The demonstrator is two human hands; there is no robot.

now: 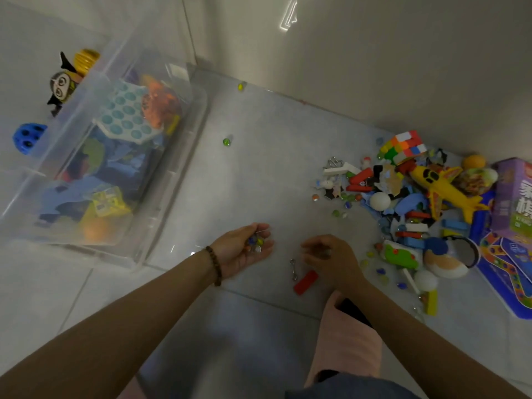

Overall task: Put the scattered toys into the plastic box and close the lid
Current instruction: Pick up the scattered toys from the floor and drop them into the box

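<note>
At frame centre, the left hand (240,249) lies palm-up, cupping marbles (254,243). Beside it, the right hand (331,259) curls loosely over the floor (259,168); whether it holds anything cannot be told. The plastic box (184,156) sits upper left.

Purple game box (515,197): cut by right edge, print partly legible. Board game mat (506,272): runs off right edge. Plastic box (175,197): contents hazy behind clear wall. Right hand (331,257): blurred, curled fingers (312,249) hide any contents.
</note>
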